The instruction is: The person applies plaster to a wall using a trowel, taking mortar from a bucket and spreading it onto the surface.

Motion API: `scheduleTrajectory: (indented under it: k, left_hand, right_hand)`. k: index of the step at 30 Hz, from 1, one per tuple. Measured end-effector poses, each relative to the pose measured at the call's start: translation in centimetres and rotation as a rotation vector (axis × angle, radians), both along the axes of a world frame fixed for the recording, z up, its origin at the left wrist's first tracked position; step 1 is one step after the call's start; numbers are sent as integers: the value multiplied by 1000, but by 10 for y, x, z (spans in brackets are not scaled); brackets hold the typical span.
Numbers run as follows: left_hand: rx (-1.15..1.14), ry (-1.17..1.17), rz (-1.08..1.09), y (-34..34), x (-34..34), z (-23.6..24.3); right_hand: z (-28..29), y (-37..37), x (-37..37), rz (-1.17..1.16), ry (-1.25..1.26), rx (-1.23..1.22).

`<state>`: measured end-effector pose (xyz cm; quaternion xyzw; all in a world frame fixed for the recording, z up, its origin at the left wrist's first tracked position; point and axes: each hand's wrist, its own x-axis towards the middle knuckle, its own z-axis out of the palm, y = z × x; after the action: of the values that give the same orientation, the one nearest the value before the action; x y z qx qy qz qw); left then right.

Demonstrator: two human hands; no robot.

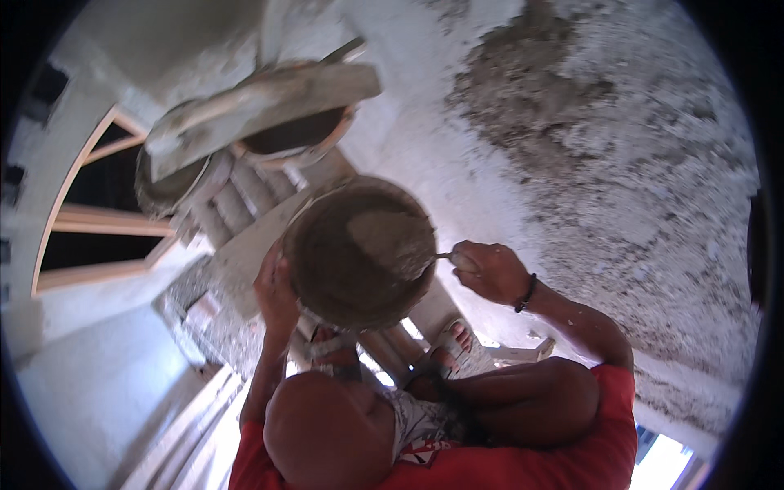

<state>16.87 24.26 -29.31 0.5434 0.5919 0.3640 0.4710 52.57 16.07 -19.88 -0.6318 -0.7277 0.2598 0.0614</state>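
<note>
The round bucket [313, 273] is in front of the person, between the two hands, with its wide mouth turned up to the viewer; what supports it from below is hidden. It looks brown and grey, its inner wall and its rim are smeared with dried and wet material, and inside is a dark mixture like mortar. The right hand [494, 273] has its fingers curled closed around the handle of a trowel [443, 256], whose neck passes over the right edge of the bucket. Its blade lies over the mouth, covered by a lighter, damp-looking heap of mortar [394, 238]. The left hand [276, 291] is against the left side of the bucket, touching it near the rim; its fingers are partly hidden, so I cannot tell how firmly they close. A dark bracelet [527, 294] is around the right wrist. Beyond the bucket, a mortar-stained plank [261, 106] lies across two other containers. At the right is a rough grey surface [621, 212] with dark patches. The patterned cloth [416, 420] on the lap carries a red and white print, too small to read.
</note>
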Motion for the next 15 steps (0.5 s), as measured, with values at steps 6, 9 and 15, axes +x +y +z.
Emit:
scheduleTrajectory:
  k: [6, 9, 15]
  left_hand:
    - [61, -97, -9, 1, 13, 8]
    - [75, -78, -8, 1, 14, 17]
    - [43, -66, -18, 3, -4, 10]
  right_hand:
    - [102, 20, 8, -129, 135, 56]
    - [170, 26, 1, -86, 182, 146]
    - [217, 40, 21, 111, 456, 263]
